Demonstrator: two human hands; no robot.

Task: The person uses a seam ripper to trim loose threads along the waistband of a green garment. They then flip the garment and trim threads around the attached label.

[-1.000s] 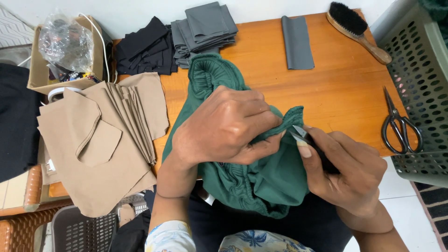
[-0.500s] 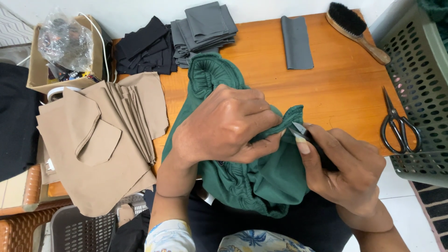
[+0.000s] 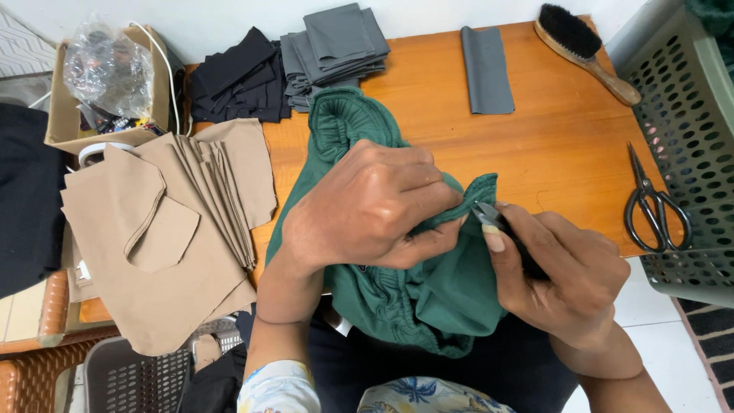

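Left hand (image 3: 367, 203) clamped on green garment (image 3: 428, 298) | right hand (image 3: 562, 275) grips small metal snips (image 3: 489, 216) at the bunched edge beside left fingertips | scissors (image 3: 654, 206) lie on desk (image 3: 550, 153), right

Orange wooden bench (image 3: 566, 160) carrying tan fabric pieces (image 3: 164, 229), black stack (image 3: 237, 76), grey stack (image 3: 336, 42), grey strip (image 3: 488, 70), brush (image 3: 585, 50), scissors (image 3: 654, 205), green garment (image 3: 359, 126).

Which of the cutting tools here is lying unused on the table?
The black-handled scissors by the table's right edge, beside the grey basket. The other, a small snipper, is in the right hand at the green garment.
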